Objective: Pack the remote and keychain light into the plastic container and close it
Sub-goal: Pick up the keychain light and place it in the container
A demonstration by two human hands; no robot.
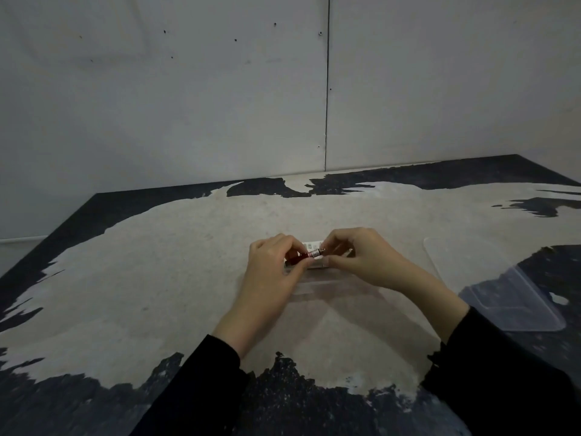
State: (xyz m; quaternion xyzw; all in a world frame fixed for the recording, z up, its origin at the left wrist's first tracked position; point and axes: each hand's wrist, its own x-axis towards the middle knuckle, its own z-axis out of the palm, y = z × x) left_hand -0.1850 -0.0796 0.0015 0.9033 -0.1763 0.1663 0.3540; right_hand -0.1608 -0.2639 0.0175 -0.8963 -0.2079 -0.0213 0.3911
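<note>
A small red and silver keychain light is pinched between both hands at the table's middle. My left hand holds its red end, and my right hand holds the silver tip end. Directly under the light lies a white remote, mostly hidden by the fingers, and it seems to sit inside the clear plastic container below my hands. The container's clear lid lies flat on the table to the right, apart from the container.
The table has a worn pale surface with black patches at its edges. A grey panelled wall stands close behind it. Black sleeves cover both forearms.
</note>
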